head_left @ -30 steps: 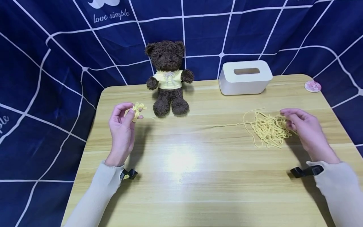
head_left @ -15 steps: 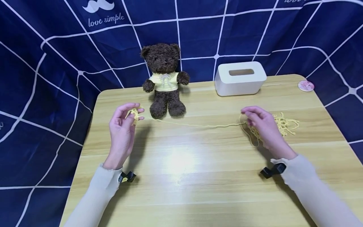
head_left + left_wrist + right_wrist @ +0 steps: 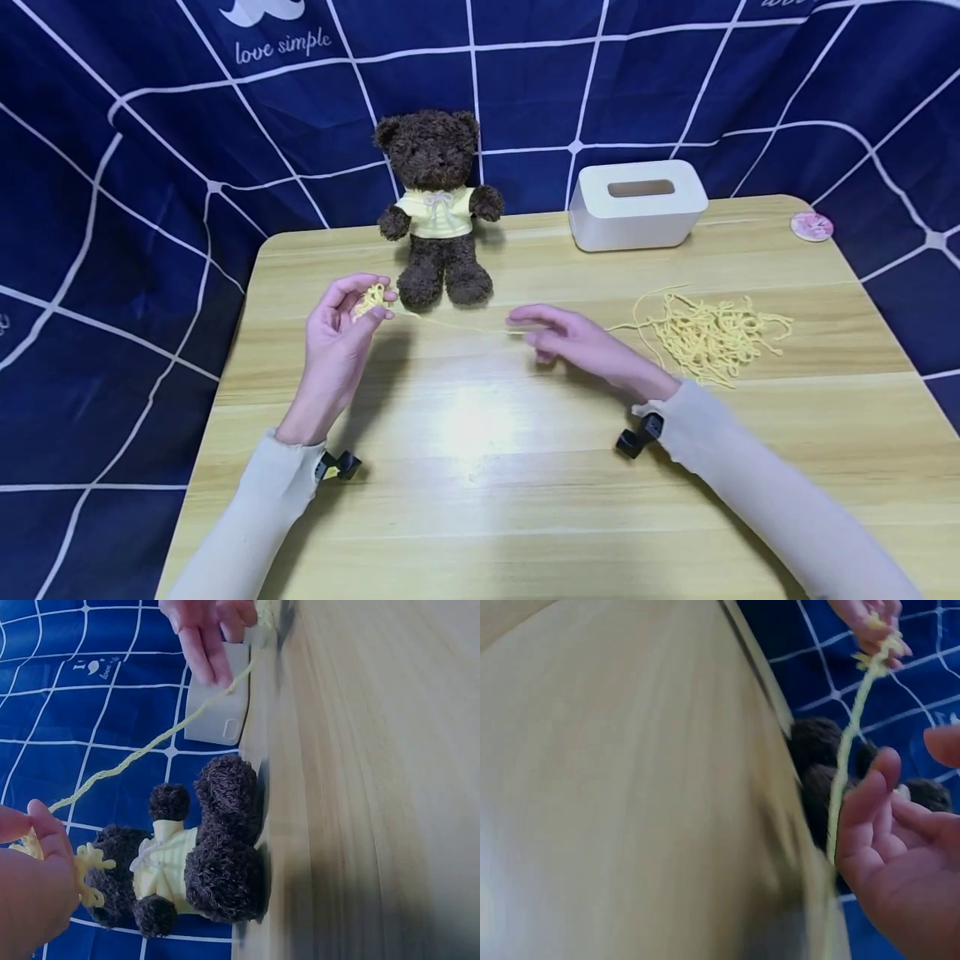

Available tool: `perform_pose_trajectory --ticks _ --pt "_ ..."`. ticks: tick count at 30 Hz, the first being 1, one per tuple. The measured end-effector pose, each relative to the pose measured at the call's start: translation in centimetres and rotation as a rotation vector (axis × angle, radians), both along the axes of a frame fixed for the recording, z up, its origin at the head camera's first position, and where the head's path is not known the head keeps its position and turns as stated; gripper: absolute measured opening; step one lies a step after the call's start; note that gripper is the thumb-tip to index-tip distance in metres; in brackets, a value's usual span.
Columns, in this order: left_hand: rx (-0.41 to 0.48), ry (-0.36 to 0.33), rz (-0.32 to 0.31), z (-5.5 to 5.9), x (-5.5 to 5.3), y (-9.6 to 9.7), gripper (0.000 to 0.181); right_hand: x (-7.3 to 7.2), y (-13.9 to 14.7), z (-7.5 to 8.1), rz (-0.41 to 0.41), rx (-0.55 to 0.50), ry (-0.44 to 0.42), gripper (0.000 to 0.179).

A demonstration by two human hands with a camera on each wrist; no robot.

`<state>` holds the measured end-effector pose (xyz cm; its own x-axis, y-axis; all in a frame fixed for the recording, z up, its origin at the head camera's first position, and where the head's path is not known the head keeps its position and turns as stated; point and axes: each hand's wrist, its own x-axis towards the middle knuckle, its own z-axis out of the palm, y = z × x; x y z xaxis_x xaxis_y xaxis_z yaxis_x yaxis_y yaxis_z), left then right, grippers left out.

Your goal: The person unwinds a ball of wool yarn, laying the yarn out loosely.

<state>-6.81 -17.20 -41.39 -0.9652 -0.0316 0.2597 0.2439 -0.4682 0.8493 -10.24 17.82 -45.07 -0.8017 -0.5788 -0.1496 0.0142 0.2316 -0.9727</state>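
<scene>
My left hand (image 3: 330, 354) pinches a small looped bundle of yellow yarn (image 3: 372, 298) above the table's left side; loops stick out past its fingers in the left wrist view. From it a yellow strand (image 3: 150, 747) stretches across toward my right hand (image 3: 585, 343). That hand is over the middle of the table, thumb apart from the loosely bent fingers. In the right wrist view the strand (image 3: 843, 761) runs along the outer side of those fingers. Beyond the hand it leads to a tangled pile of yellow yarn (image 3: 712, 335) lying on the table at the right.
A dark brown teddy bear (image 3: 437, 208) in a pale yellow top sits at the back, just beyond my left hand. To its right stands a white tissue box (image 3: 639, 207). A pink round disc (image 3: 812, 226) lies at the far right corner. Blue gridded cloth (image 3: 525, 92) hangs behind the wooden table (image 3: 480, 517).
My right hand has swept left from the yarn pile to mid-table, its fingers loosening along the strand. My left hand has shifted slightly right, still holding its bundle.
</scene>
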Motion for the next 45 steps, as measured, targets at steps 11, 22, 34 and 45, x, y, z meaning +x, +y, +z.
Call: perform_pose_trajectory --ticks 11,22,34,45 --pt "-0.106 0.023 -0.037 -0.1 -0.1 0.1 0.042 0.3 0.6 0.3 0.09 0.051 0.054 0.029" --pt "-0.265 -0.077 0.008 -0.3 0.2 -0.4 0.036 1.2 5.2 4.4 -0.256 -0.195 0.212 0.025" --pt "-0.195 -0.042 0.103 -0.6 0.0 -0.6 0.024 0.9 8.3 5.6 -0.396 -0.687 0.183 0.021" --pt "0.16 -0.038 0.085 -0.6 -0.2 -1.1 0.03 1.0 12.8 4.5 -0.577 -0.804 0.129 0.023"
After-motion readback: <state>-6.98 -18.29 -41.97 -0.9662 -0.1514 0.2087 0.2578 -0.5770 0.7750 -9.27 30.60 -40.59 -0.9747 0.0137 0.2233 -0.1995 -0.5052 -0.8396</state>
